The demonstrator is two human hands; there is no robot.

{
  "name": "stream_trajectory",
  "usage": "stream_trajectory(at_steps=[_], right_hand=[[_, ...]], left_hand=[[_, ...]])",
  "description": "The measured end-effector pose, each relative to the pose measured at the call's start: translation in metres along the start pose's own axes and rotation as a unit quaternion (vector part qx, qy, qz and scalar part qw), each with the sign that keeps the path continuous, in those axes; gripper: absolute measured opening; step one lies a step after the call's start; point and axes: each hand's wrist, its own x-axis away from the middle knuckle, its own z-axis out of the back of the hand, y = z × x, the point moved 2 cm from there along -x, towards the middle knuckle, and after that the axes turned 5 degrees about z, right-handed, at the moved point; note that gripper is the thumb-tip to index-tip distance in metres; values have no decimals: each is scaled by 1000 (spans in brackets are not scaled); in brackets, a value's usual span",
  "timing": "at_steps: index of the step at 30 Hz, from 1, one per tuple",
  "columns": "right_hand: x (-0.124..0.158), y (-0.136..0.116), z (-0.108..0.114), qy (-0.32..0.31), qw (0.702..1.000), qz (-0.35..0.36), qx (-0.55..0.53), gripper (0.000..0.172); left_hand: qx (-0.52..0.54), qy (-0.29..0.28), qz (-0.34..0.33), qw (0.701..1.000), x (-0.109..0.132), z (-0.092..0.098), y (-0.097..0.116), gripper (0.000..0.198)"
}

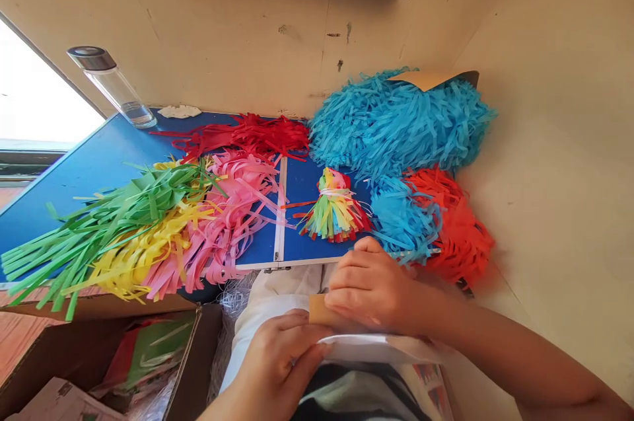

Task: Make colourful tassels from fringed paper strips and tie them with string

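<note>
Over my lap, my left hand pinches the near edge of a tan paper piece. My right hand lies across its far side with curled fingers. A white edge shows just below the tan surface; whether it belongs to the same piece I cannot tell. Beyond my hands, a multicolour paper-strip tassel, tied with a pale band, sits on the blue folding table. Light-blue strips and orange-red strips lie right of the tassel.
Green, yellow and pink strips overhang the table's front left. Red strips and a big blue strip pile lie along the wall. A clear bottle stands back left. Below is an open cardboard box.
</note>
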Motion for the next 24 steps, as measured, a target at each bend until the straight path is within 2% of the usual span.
stream_trajectory(at_steps=[3,6,8,9,12,17,19,24], right_hand=[[1,5,1,8,995,-27,-92,16],[2,16,12,77,973,-134,-169,21],[4,26,21,124,954,-208,-176,20],[4,30,24,128,948,-233,-174,19],[1,39,23,61,946,-252,-195,16],[-11,36,13,-73,951,-210,-216,21],[-14,33,11,-94,956,-199,-192,23],[-16,28,10,-93,963,-175,-183,3]], left_hand=[[14,1,23,1000,-3,-1,-3,23],[4,18,37,999,-7,0,-7,30],[-17,31,46,998,-10,0,-10,36],[-24,33,47,998,-11,0,-11,38],[-19,27,37,999,-13,-1,-9,37],[-2,17,31,999,-13,-2,-3,33],[-1,17,27,999,-12,-2,-2,35],[3,11,36,999,-9,-3,-6,35]])
